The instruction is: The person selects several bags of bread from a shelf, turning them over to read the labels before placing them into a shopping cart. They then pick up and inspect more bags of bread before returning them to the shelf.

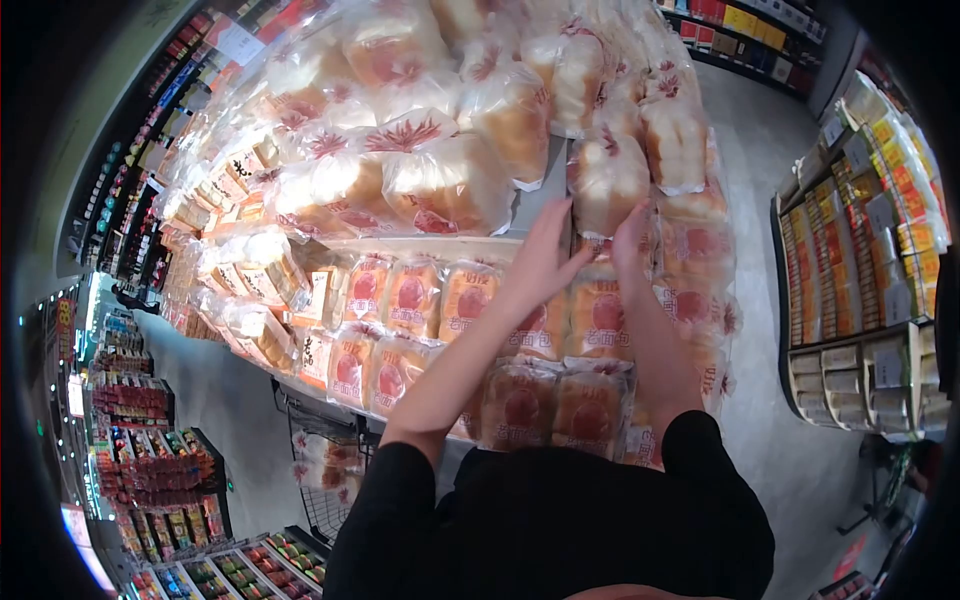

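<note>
A bagged bread loaf (608, 182), pale on top and wrapped in clear plastic with red print, sits between my two hands on the display. Along its left side lies my left hand (548, 258), fingers straight and thumb reaching under the near end. My right hand (630, 238) presses against the loaf's right side, its fingers pointing away from me. Just below my wrists are flat packs of bread (600, 315) with red round prints. More large bagged loaves (440, 185) stand in rows to the left of my left hand.
A grey divider (530, 208) runs between the loaf rows. Boxed bread packs (255, 270) fill the display's left end. At right stands a rack of orange packages (870, 225) across the grey floor (745, 350). A wire basket (325, 500) with bagged bread is below left.
</note>
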The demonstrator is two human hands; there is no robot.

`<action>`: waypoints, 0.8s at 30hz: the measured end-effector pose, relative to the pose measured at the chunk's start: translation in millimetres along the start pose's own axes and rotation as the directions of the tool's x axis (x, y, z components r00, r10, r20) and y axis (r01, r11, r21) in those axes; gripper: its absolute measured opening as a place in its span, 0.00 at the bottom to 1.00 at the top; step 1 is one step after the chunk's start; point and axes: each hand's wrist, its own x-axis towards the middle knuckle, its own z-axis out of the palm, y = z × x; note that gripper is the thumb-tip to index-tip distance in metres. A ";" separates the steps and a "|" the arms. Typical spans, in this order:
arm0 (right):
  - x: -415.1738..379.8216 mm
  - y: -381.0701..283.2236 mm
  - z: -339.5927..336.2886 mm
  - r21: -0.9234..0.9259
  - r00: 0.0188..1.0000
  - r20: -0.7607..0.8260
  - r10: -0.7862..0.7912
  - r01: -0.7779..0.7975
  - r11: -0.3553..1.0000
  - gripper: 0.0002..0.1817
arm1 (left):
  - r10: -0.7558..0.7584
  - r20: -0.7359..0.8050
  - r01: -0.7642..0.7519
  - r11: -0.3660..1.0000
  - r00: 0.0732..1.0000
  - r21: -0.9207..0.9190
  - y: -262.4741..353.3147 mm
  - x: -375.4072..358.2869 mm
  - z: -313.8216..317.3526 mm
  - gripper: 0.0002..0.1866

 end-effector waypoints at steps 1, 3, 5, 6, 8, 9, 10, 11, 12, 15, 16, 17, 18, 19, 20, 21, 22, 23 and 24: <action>-2.3 -3.8 -0.6 -0.011 1.000 -0.003 0.030 -0.030 0.999 0.36 | -0.016 0.004 0.016 1.000 1.000 -0.002 5.0 -17.4 -6.6 0.37; -3.1 -14.7 -1.7 0.033 0.998 0.029 0.047 -0.048 0.998 0.36 | -0.052 0.014 0.052 0.999 0.999 -0.012 11.6 -53.8 -18.2 0.32; -1.2 -22.5 -1.8 0.059 0.996 0.063 0.065 -0.069 0.996 0.36 | -0.141 0.044 0.145 0.985 0.989 -0.090 17.2 -87.5 -26.0 0.28; 1.0 -26.9 -3.3 0.069 0.994 0.082 0.074 -0.080 0.994 0.36 | -0.182 0.060 0.188 0.974 0.981 -0.126 19.1 -102.1 -30.6 0.27; 4.8 -35.2 -2.3 0.083 0.988 0.124 0.089 -0.100 0.991 0.37 | -0.125 0.036 0.127 0.989 0.992 -0.081 21.6 -128.7 -40.5 0.25; 6.1 -39.1 -3.1 0.090 0.985 0.148 0.094 -0.108 0.990 0.37 | -0.096 0.025 0.097 0.994 0.995 -0.058 22.2 -139.9 -45.7 0.24; 7.1 -43.2 -4.5 0.093 0.981 0.169 0.099 -0.116 0.989 0.37 | -0.118 0.032 0.119 0.991 0.993 -0.057 22.6 -151.4 -52.3 0.23; 7.3 -45.9 -6.2 0.093 0.976 0.191 0.100 -0.120 0.988 0.37 | -0.140 0.042 0.142 0.988 0.989 -0.057 22.4 -163.0 -59.6 0.22; 7.7 -48.1 -8.5 0.094 0.973 0.208 0.102 -0.124 0.988 0.37 | -0.163 0.054 0.167 0.984 0.985 -0.058 22.3 -174.3 -66.6 0.21; 15.6 -39.4 -13.8 0.108 0.969 0.240 0.060 -0.088 0.990 0.37 | -0.333 0.090 0.340 0.937 0.938 -0.078 25.2 -198.0 -91.9 0.19; 24.7 -27.6 -16.0 0.121 0.968 0.249 0.015 -0.047 0.992 0.37 | -0.317 0.079 0.324 0.942 0.945 -0.084 16.1 -207.0 -95.3 0.19; 17.1 -40.9 -11.4 0.152 0.970 0.243 -0.026 -0.012 0.988 0.37 | -0.301 0.068 0.307 0.948 0.951 -0.089 3.5 -215.5 -96.5 0.18; 12.2 -56.5 -8.7 0.183 0.970 0.236 -0.067 0.023 0.983 0.36 | -0.285 0.058 0.289 0.953 0.957 -0.092 -7.8 -224.1 -96.4 0.18; 4.8 -72.3 -5.9 0.213 0.968 0.227 -0.105 0.056 0.975 0.36 | -0.280 0.034 0.282 0.954 0.959 -0.098 -6.9 -227.4 -100.7 0.18; 1.4 -81.8 -4.5 0.199 0.977 0.197 -0.081 0.041 0.979 0.36 | -0.274 0.011 0.274 0.956 0.962 -0.105 -4.4 -228.6 -104.9 0.17; -0.7 -91.7 -2.4 0.185 0.984 0.168 -0.060 0.028 0.982 0.35 | -0.268 -0.014 0.265 0.958 0.963 -0.112 -3.4 -228.8 -108.0 0.17; 1.0 -92.4 -2.7 0.171 0.990 0.138 -0.040 0.015 0.985 0.35 | -0.289 -0.021 0.283 0.949 0.957 -0.136 -3.6 -230.3 -109.5 0.17; 2.8 -92.6 -2.0 0.147 0.993 0.110 -0.032 0.015 0.989 0.35 | -0.310 -0.028 0.301 0.940 0.950 -0.161 -3.8 -232.0 -110.7 0.17; 5.8 -93.4 -1.4 0.122 0.996 0.083 -0.025 0.014 0.992 0.35 | -0.331 -0.036 0.319 0.929 0.943 -0.187 -4.6 -233.2 -111.5 0.17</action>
